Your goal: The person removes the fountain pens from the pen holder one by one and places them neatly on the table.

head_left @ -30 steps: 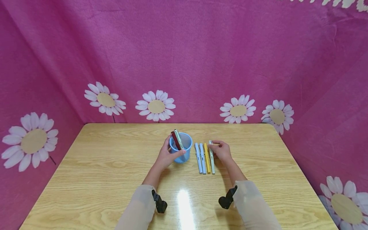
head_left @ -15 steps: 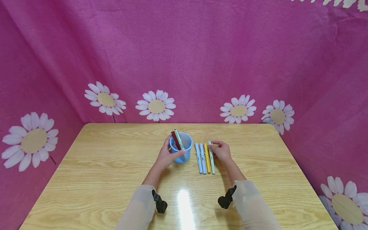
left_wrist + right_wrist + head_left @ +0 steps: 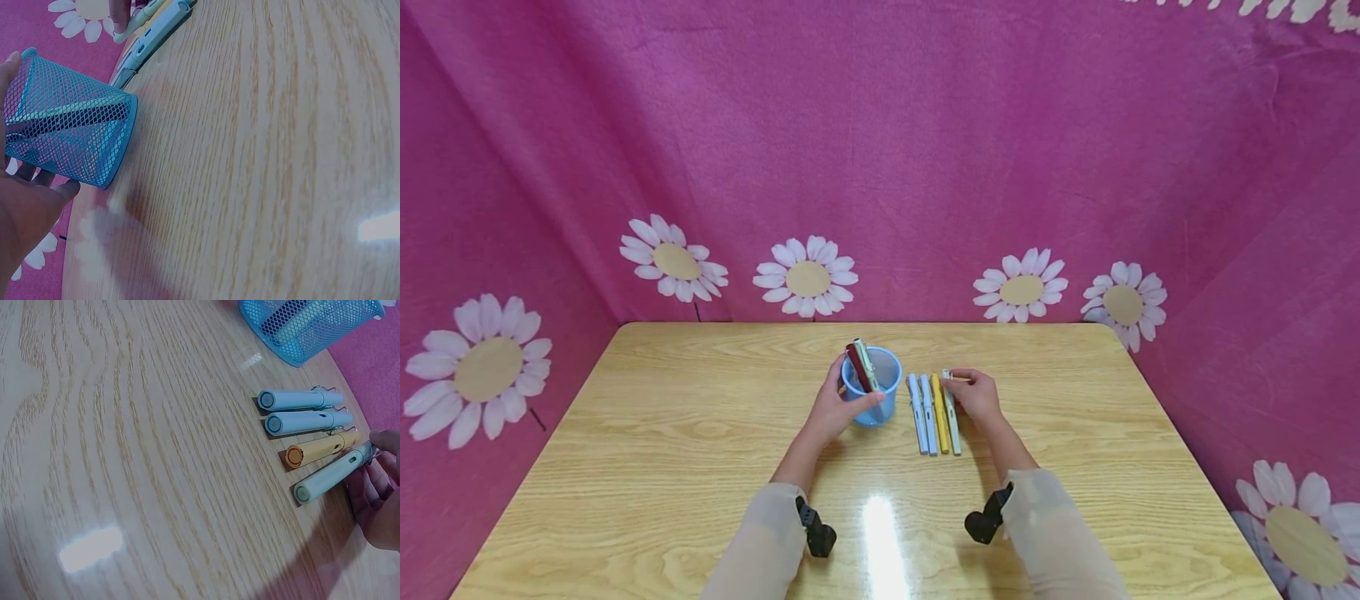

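Note:
My left hand [image 3: 835, 410] grips a light blue mesh pen cup [image 3: 887, 406], its thumb across the near side of the rim. Inside lean a dark red pen [image 3: 856, 367] and a pale green pen [image 3: 867, 364]. To the right, two light blue pens [image 3: 294, 400] and a yellow pen [image 3: 320, 450] lie side by side on the table. At the row's right end my right hand [image 3: 979, 396] pinches the cap end of another pale green pen [image 3: 331, 477] between thumb and fingers. That pen lies along the tabletop, its cap end close to the yellow pen.
The wooden table [image 3: 685, 467] backs onto a pink cloth [image 3: 910, 167] printed with daisies. The pen cup stands just left of the pen row. A black wrist camera [image 3: 985, 518] sits on each sleeve.
My right hand has shifted slightly left, bringing the cap end of the pale green pen nearer the yellow pen. The left hand and the cup have stayed in place.

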Action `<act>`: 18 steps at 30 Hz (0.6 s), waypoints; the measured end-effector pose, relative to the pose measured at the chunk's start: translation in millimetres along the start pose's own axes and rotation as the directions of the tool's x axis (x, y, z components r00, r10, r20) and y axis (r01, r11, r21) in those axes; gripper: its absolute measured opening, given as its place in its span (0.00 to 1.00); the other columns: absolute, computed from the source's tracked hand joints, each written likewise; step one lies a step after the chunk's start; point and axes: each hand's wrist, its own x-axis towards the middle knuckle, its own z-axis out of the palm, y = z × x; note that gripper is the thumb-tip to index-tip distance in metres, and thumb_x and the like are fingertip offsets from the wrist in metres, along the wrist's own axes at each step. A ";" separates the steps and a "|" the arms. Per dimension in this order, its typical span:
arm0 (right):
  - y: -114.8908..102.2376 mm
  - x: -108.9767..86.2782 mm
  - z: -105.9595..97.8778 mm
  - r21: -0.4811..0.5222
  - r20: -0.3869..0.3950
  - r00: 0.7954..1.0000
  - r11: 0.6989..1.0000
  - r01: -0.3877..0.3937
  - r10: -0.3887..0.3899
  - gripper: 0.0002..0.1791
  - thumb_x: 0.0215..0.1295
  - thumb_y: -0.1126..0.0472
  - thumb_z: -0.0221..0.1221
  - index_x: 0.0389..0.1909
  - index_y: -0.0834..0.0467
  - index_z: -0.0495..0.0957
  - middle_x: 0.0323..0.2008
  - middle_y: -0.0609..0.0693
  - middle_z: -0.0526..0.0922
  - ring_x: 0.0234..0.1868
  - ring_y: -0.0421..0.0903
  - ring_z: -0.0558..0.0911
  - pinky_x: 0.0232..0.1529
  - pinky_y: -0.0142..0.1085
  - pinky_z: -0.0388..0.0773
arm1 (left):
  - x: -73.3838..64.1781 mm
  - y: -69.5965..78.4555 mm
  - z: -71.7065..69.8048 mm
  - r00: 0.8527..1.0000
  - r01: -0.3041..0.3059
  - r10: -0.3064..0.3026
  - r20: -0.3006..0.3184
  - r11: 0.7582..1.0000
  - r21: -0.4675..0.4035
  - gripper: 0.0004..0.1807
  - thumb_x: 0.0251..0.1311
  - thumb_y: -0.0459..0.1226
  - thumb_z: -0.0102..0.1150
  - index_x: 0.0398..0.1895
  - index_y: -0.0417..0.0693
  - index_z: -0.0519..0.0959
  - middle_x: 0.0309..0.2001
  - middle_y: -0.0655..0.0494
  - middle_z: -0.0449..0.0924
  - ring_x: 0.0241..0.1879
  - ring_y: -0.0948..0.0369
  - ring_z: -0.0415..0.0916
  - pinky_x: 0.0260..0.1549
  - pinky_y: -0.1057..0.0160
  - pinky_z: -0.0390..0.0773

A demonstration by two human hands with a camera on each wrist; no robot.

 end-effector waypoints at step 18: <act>-0.6 0.3 0.4 -0.017 0.009 1.000 1.000 0.002 -0.001 0.20 0.62 0.60 0.59 0.53 0.64 0.75 0.39 0.55 0.81 0.26 0.36 0.76 0.24 0.28 0.76 | -1.0 0.3 -0.1 1.000 0.021 -0.021 -0.001 1.000 0.004 0.52 0.48 0.49 0.70 0.73 0.63 0.47 0.73 0.53 0.52 0.72 0.48 0.49 0.66 0.45 0.59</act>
